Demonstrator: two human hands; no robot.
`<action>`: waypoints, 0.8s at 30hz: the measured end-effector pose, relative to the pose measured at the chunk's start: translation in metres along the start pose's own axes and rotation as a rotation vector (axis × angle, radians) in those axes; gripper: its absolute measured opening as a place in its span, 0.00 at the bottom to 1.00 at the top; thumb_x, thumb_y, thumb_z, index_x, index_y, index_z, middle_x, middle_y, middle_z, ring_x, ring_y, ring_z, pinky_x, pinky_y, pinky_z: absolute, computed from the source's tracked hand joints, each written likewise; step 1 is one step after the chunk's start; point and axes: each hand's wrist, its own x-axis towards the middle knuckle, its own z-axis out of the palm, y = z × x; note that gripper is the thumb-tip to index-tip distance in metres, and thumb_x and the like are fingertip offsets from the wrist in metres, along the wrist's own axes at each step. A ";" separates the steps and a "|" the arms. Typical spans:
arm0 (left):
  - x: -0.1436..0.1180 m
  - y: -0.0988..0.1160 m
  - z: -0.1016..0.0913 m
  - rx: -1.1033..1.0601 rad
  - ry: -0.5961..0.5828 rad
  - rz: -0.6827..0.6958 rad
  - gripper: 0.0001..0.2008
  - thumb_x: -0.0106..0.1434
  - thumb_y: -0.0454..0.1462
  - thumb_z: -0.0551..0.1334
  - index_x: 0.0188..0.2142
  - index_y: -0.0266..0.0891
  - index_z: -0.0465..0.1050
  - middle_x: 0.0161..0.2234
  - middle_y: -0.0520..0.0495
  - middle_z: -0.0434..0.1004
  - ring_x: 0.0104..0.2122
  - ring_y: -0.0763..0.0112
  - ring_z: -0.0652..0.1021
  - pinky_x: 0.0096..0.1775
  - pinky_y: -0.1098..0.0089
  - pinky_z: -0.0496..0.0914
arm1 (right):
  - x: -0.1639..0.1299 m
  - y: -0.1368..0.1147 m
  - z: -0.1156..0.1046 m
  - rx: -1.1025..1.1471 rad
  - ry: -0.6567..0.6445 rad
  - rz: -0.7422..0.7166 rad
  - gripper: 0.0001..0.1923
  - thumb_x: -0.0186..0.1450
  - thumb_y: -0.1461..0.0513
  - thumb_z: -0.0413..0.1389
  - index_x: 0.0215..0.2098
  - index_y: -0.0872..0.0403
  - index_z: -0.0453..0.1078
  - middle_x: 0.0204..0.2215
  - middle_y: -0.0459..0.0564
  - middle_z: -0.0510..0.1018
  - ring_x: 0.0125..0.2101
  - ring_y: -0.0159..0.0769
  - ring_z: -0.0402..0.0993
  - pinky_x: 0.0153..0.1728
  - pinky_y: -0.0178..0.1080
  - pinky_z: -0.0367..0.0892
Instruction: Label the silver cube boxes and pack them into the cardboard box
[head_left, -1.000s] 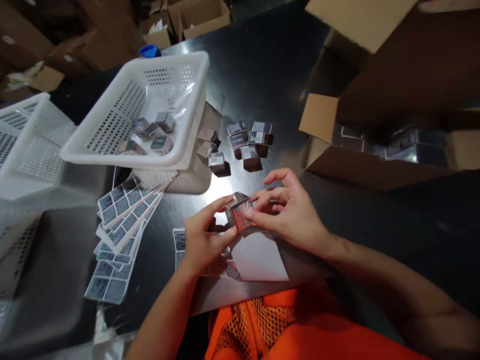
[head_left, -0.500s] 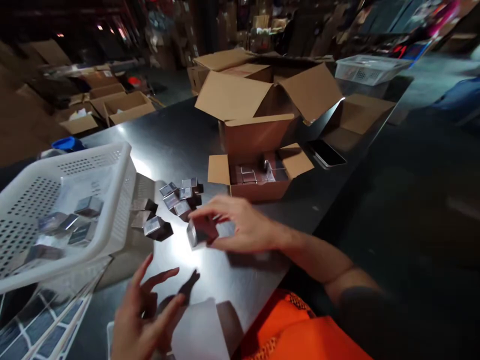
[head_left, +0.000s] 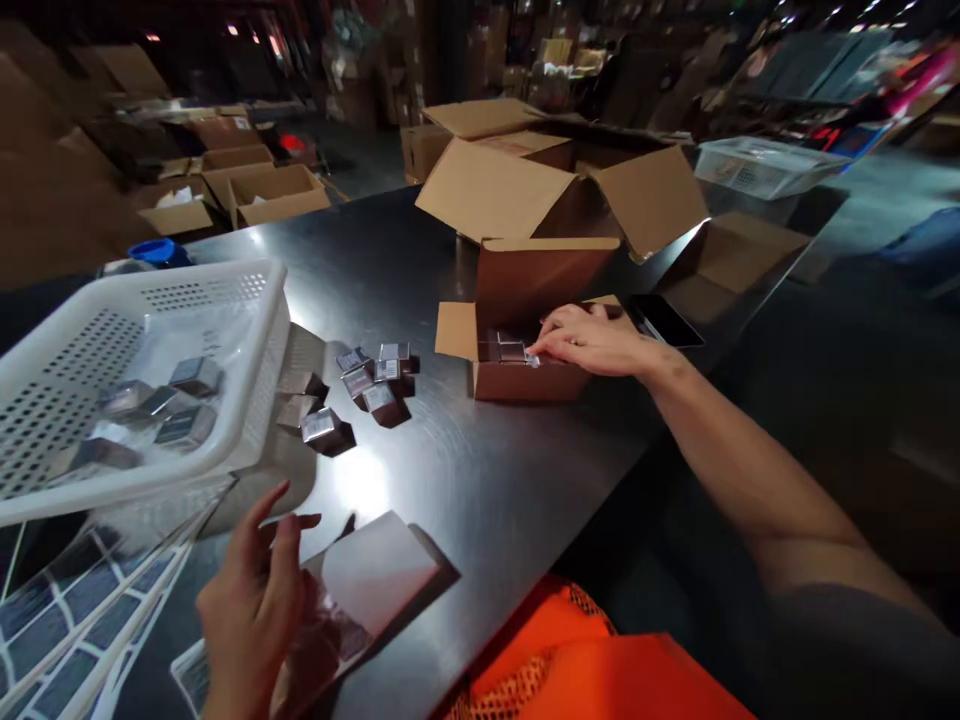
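Inside the small brown carton [head_left: 525,383], my right hand [head_left: 589,342] has its fingers bent down over a small silvery box [head_left: 532,357]; the far side of its grip is hidden. Other small boxes [head_left: 512,348] stand in the carton beside the fingertips. My left hand [head_left: 255,600] is at the lower left with thumb and fingers apart, holding nothing that I can see. Just right of it lies an open package with a white flap [head_left: 382,560] and a clear, shiny part. Several small boxes [head_left: 379,398] lie loose on the metal table [head_left: 480,470].
A white perforated basket [head_left: 262,370] with several small boxes stands at the left. Behind the carton is a large open cardboard box [head_left: 495,190]. A phone [head_left: 667,320] lies right of the carton. Farther back sits a white crate [head_left: 765,168]. The table's edge runs along the right.
My right hand has moved from mid-table, where it held a small box, up and right into the small carton. My left hand has shifted slightly, and the white-flapped package beside it has turned.
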 end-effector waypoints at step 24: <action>0.006 0.001 0.007 0.415 0.009 -0.034 0.21 0.76 0.45 0.48 0.53 0.43 0.76 0.27 0.45 0.79 0.23 0.64 0.74 0.29 0.68 0.53 | 0.025 -0.229 0.144 0.703 -0.109 -0.450 0.05 0.69 0.64 0.59 0.38 0.51 0.78 0.39 0.49 0.86 0.45 0.42 0.82 0.48 0.44 0.72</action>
